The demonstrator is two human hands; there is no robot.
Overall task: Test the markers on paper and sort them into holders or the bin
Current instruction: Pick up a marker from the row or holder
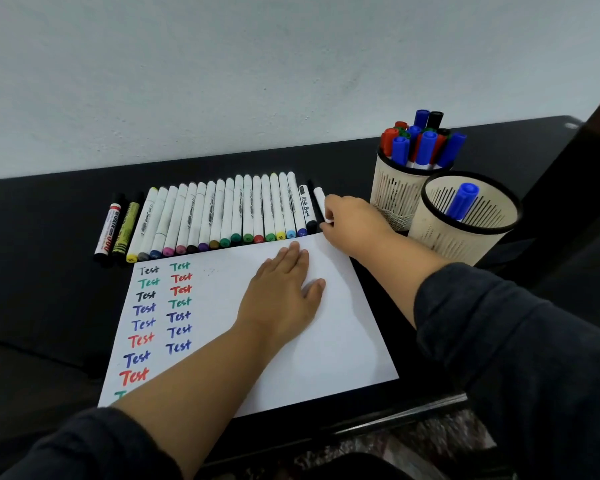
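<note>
A white sheet of paper [340,327] lies on the black table, its left side filled with the word "Test" in several colours. My left hand [284,289] rests flat on the sheet with straight fingers. A long row of markers [222,216] lies side by side behind the paper. My right hand [350,223] is at the row's right end, fingers curled round a white marker [320,197] there. Two cream mesh holders stand to the right: the far holder [395,192] is packed with several markers, the near holder [440,233] has one blue marker [463,200].
A pale wall rises behind the black table [49,271]. A dark upright edge [575,174] stands at the right beyond the holders. The table's front rim [395,415] runs below the paper, with patterned fabric beneath it. No bin is in view.
</note>
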